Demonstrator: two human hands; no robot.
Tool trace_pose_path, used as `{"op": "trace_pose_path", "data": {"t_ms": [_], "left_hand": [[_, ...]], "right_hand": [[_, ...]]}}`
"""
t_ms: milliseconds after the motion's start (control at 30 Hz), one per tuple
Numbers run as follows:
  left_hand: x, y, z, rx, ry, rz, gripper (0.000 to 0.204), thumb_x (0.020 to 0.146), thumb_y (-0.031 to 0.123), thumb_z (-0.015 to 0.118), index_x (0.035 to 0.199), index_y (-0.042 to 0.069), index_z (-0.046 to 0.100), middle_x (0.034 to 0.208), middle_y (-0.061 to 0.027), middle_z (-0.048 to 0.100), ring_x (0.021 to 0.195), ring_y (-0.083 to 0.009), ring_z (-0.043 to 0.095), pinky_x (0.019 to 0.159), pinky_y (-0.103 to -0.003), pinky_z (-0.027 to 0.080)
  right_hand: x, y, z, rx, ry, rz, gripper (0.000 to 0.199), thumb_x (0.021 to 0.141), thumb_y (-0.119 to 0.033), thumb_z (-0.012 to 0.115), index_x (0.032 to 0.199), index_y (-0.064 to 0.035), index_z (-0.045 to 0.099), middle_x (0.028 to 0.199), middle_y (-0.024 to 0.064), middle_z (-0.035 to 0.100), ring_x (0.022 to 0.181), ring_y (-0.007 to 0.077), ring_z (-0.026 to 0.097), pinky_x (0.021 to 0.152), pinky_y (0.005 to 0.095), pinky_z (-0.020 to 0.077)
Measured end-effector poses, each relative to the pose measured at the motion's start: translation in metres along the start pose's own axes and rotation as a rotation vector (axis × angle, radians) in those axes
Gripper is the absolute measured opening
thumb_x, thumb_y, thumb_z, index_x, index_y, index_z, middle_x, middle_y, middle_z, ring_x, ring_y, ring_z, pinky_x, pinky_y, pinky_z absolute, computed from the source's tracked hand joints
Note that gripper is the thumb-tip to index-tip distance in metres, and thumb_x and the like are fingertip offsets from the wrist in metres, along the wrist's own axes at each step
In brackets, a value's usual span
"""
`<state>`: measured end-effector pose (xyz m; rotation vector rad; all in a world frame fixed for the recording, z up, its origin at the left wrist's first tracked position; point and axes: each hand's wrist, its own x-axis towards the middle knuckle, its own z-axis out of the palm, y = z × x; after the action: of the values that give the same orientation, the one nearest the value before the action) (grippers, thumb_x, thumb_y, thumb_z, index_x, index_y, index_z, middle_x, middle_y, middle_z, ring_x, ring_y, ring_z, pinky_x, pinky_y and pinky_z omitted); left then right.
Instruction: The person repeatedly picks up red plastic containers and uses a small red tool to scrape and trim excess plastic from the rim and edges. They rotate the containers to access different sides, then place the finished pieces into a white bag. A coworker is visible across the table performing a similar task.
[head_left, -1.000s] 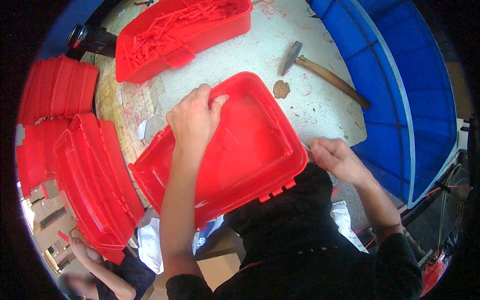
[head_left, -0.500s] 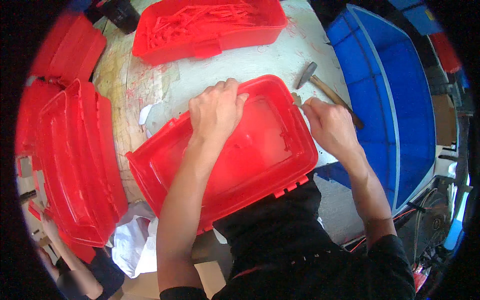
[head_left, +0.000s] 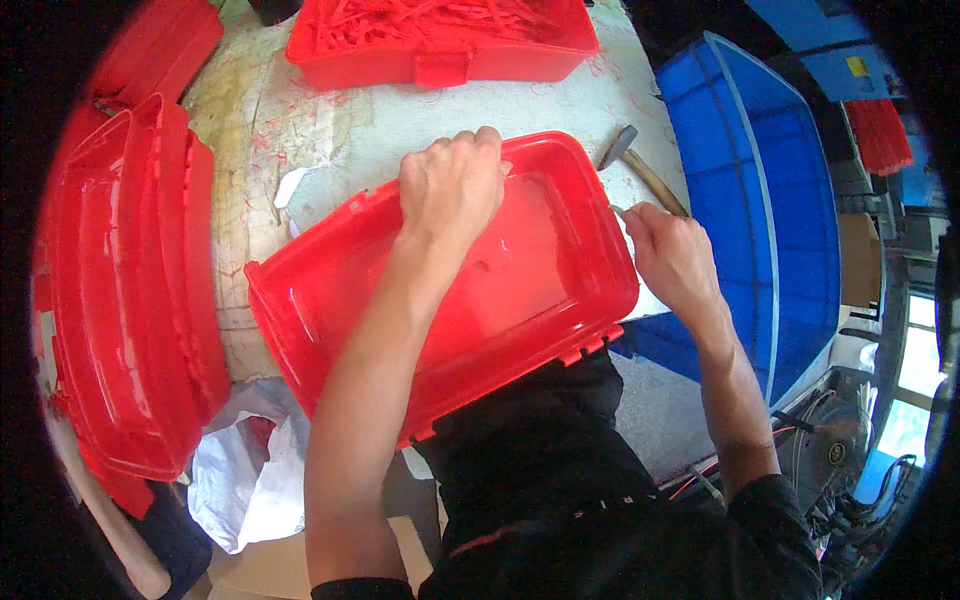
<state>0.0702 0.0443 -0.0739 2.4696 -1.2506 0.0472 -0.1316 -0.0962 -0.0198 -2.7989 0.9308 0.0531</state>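
Observation:
A large red plastic box (head_left: 520,290) lies tilted across the near edge of the worktable, hollow side up. My left hand (head_left: 452,185) reaches over it and clamps its far rim, fingers curled over the edge. My right hand (head_left: 672,255) is closed beside the box's right rim, pinching a small thin tool whose grey tip (head_left: 616,210) touches the rim near the far right corner. A hammer (head_left: 640,165) with a wooden handle lies just beyond that hand.
A red tray (head_left: 440,55) full of red plastic scraps stands at the back. Several stacked red boxes (head_left: 130,290) lean at the left. A big blue crate (head_left: 760,200) stands at the right. A white bag (head_left: 250,470) hangs below the table edge.
My right hand has slid along the box's right rim from the near corner toward the far corner by the hammer. My left hand keeps its hold on the far rim.

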Motion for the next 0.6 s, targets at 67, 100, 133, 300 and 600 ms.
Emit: {"op": "trace_pose_path", "data": {"t_ms": [67, 100, 133, 300, 600], "left_hand": [[0.000, 0.000, 0.001, 0.004, 0.003, 0.003, 0.031, 0.087, 0.035, 0.070, 0.093, 0.006, 0.066, 0.086, -0.0127, 0.072, 0.078, -0.0335, 0.071, 0.064, -0.049, 0.055], [0.000, 0.000, 0.001, 0.009, -0.004, 0.002, 0.031, 0.087, 0.036, 0.070, 0.093, 0.006, 0.066, 0.087, -0.0130, 0.072, 0.078, -0.0336, 0.072, 0.064, -0.049, 0.055], [0.000, 0.000, 0.000, 0.017, -0.006, 0.001, 0.031, 0.087, 0.036, 0.070, 0.094, 0.006, 0.066, 0.087, -0.0134, 0.072, 0.078, -0.0336, 0.072, 0.065, -0.049, 0.055], [0.001, 0.001, -0.003, 0.018, -0.038, -0.013, 0.033, 0.088, 0.037, 0.070, 0.096, 0.006, 0.066, 0.089, -0.0147, 0.072, 0.082, -0.0352, 0.071, 0.067, -0.049, 0.055], [0.000, 0.000, -0.003, 0.052, -0.042, 0.010, 0.032, 0.088, 0.036, 0.070, 0.094, 0.005, 0.064, 0.088, -0.0168, 0.071, 0.080, -0.0380, 0.070, 0.066, -0.051, 0.054]], "right_hand": [[-0.011, 0.002, -0.001, -0.008, -0.004, 0.004, 0.021, 0.098, -0.016, 0.056, 0.093, -0.0025, 0.072, 0.081, 0.0209, 0.069, 0.071, 0.0365, 0.067, 0.063, 0.0432, 0.0525], [-0.017, 0.003, -0.002, -0.012, -0.007, 0.003, 0.021, 0.097, -0.016, 0.056, 0.092, -0.0025, 0.071, 0.081, 0.0211, 0.069, 0.070, 0.0369, 0.067, 0.063, 0.0434, 0.0525], [-0.022, 0.004, -0.003, -0.016, 0.002, -0.002, 0.020, 0.097, -0.016, 0.057, 0.092, -0.0026, 0.071, 0.080, 0.0212, 0.069, 0.070, 0.0372, 0.067, 0.063, 0.0436, 0.0524], [-0.050, 0.011, -0.002, 0.055, 0.028, -0.030, 0.022, 0.096, -0.021, 0.059, 0.085, -0.0031, 0.064, 0.078, 0.0219, 0.068, 0.074, 0.0419, 0.066, 0.065, 0.0493, 0.0525], [-0.084, 0.024, -0.025, 0.485, -0.148, 0.155, 0.025, 0.097, -0.027, 0.060, 0.094, -0.0023, 0.065, 0.074, 0.0188, 0.065, 0.072, 0.0360, 0.067, 0.064, 0.0428, 0.0501]]}}
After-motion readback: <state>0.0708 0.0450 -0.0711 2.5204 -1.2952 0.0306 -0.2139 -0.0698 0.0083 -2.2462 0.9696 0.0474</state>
